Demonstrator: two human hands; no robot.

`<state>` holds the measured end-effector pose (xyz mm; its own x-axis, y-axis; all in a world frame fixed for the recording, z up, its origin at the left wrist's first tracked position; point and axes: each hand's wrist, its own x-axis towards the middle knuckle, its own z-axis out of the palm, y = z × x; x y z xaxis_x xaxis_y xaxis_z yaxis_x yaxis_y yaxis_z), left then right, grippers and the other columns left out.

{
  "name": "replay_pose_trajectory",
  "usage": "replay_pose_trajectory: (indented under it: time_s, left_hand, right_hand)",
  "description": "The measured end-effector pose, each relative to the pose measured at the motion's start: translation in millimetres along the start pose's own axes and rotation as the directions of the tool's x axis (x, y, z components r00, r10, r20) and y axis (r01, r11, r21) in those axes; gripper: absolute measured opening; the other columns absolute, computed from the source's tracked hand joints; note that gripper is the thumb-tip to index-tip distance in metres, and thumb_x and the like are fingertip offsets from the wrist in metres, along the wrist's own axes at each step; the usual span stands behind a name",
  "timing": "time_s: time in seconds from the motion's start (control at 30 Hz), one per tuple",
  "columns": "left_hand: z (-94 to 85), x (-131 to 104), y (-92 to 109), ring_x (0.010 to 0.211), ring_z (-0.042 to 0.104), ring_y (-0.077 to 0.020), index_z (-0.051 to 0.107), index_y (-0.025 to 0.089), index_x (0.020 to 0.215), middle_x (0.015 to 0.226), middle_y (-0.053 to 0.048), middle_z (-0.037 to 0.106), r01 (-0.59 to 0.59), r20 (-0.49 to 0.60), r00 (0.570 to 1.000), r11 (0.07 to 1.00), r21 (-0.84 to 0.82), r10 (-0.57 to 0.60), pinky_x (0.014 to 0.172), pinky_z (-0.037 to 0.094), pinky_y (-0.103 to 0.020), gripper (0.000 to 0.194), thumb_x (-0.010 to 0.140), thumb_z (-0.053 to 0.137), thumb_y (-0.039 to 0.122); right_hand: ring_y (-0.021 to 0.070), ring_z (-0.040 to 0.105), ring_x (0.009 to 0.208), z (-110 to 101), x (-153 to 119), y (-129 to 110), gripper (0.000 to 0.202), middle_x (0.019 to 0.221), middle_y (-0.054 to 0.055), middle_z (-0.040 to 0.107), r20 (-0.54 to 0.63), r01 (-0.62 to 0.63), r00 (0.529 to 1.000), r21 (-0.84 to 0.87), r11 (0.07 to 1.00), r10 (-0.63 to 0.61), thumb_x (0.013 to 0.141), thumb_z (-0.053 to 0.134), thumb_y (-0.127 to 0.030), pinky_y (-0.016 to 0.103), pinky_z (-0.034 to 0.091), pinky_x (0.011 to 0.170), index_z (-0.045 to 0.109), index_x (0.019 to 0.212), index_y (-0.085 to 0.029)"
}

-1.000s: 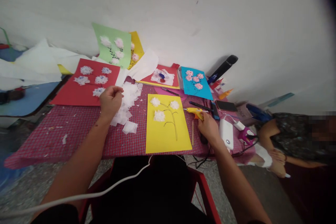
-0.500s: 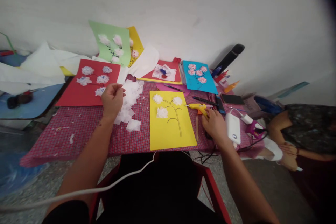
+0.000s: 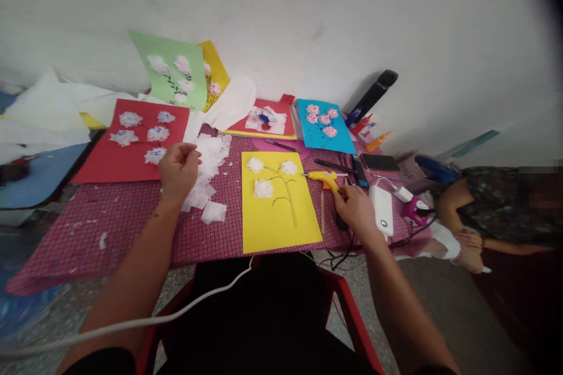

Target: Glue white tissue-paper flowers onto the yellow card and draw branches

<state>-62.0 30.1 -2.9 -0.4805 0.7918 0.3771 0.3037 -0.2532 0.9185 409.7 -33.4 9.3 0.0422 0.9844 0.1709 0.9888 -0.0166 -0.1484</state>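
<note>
My left hand (image 3: 179, 171) is raised over the right edge of the red card (image 3: 99, 155), its fingers curled in a pinch. Whatever it may hold is too small or hidden to make out. Beneath and beside it lies a heap of white tissue paper squares (image 3: 213, 152). My right hand (image 3: 357, 210) is closed around the handle of a yellow glue gun (image 3: 323, 176), whose nozzle points left at the yellow card (image 3: 281, 234). On that card are a drawn branching stem and three white tissue flowers (image 3: 263, 188).
Finished-looking flower cards in green (image 3: 149, 47) and blue (image 3: 312, 137) lean at the back. Near my right hand lie a white power bank (image 3: 380, 210), a phone (image 3: 379, 162) and black cables. A person (image 3: 505, 211) sits at the right.
The view has turned slightly, so everything sits a little further left. Both hands keep nearly the same pose and place on the table.
</note>
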Motion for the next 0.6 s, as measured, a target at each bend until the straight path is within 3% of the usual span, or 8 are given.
replay_pose_trajectory:
  time_s: [0.13,0.23,0.33,0.43,0.5,0.53,0.6]
  left_hand:
    - [0.4,-0.5,-0.6,0.067,0.068,-0.0131,0.067,0.020,0.099,0.084,-0.002,0.072,-0.009,-0.011,1.000,1.000,-0.015,0.009,0.066,0.059,-0.029,0.015,0.086,0.065,0.026]
    - [-0.7,0.6,-2.5,0.066,0.067,-0.0128,0.068,0.018,0.100,0.083,-0.002,0.072,-0.005,-0.016,1.000,1.000,-0.013,0.005,0.066,0.059,-0.029,0.016,0.086,0.065,0.026]
    - [-2.1,1.5,-4.5,0.067,0.068,-0.0128,0.068,0.019,0.102,0.085,-0.002,0.072,-0.020,-0.012,1.000,1.000,0.020,0.020,0.066,0.058,-0.028,0.017,0.087,0.064,0.027]
    - [-2.4,1.1,-5.7,0.068,0.069,-0.0134,0.068,0.021,0.103,0.086,-0.002,0.073,-0.038,-0.010,0.999,0.999,0.030,0.038,0.066,0.058,-0.028,0.017,0.088,0.063,0.028]
    - [-1.8,0.3,-5.9,0.067,0.068,-0.0137,0.067,0.022,0.103,0.087,-0.003,0.073,-0.048,-0.005,0.999,0.998,0.034,0.048,0.066,0.058,-0.028,0.016,0.089,0.063,0.028]
    - [-1.4,-0.2,-6.0,0.067,0.068,-0.0137,0.067,0.022,0.103,0.086,-0.002,0.073,-0.052,-0.002,0.999,0.998,0.036,0.052,0.066,0.058,-0.028,0.016,0.089,0.063,0.028]
    - [-0.4,-1.0,-6.0,0.067,0.068,-0.0138,0.067,0.022,0.103,0.086,-0.002,0.073,-0.056,0.011,0.998,0.998,0.035,0.056,0.066,0.058,-0.029,0.016,0.089,0.063,0.028]
  right_hand:
    - [0.0300,0.071,0.102,-0.9,20.2,-10.8,0.029,0.110,0.021,0.075,0.173,-0.037,0.983,-0.118,0.992,0.057,0.095,0.055,-0.029,0.035,0.048,0.086,0.071,0.111,-0.012]
    - [0.0313,0.072,0.100,-1.1,29.7,-18.8,0.031,0.110,0.022,0.075,0.221,-0.085,0.969,-0.141,0.986,0.115,0.094,0.055,-0.032,0.035,0.049,0.084,0.071,0.111,-0.011]
    - [0.0316,0.073,0.093,-5.5,28.4,-19.7,0.036,0.105,0.021,0.076,0.179,-0.179,0.966,-0.062,0.982,0.187,0.093,0.053,-0.034,0.036,0.049,0.079,0.067,0.117,-0.011]
    - [0.0290,0.070,0.081,-15.1,14.8,-15.4,0.033,0.093,0.017,0.074,0.051,-0.264,0.965,0.162,0.951,0.259,0.089,0.055,-0.035,0.036,0.050,0.071,0.065,0.111,-0.012]
    - [0.0245,0.066,0.071,-22.3,0.5,-13.2,0.028,0.085,0.010,0.072,-0.011,-0.270,0.953,0.421,0.866,0.302,0.083,0.061,-0.036,0.034,0.050,0.065,0.063,0.104,-0.017]
    - [0.0223,0.064,0.068,-25.4,-7.5,-12.8,0.029,0.083,0.007,0.071,-0.017,-0.264,0.943,0.571,0.777,0.333,0.079,0.065,-0.036,0.033,0.050,0.062,0.061,0.102,-0.019]
    - [0.0189,0.062,0.062,-29.8,-23.1,-13.8,0.030,0.080,0.004,0.068,0.097,-0.251,0.947,0.818,0.517,0.306,0.074,0.071,-0.038,0.032,0.050,0.058,0.061,0.098,-0.021]
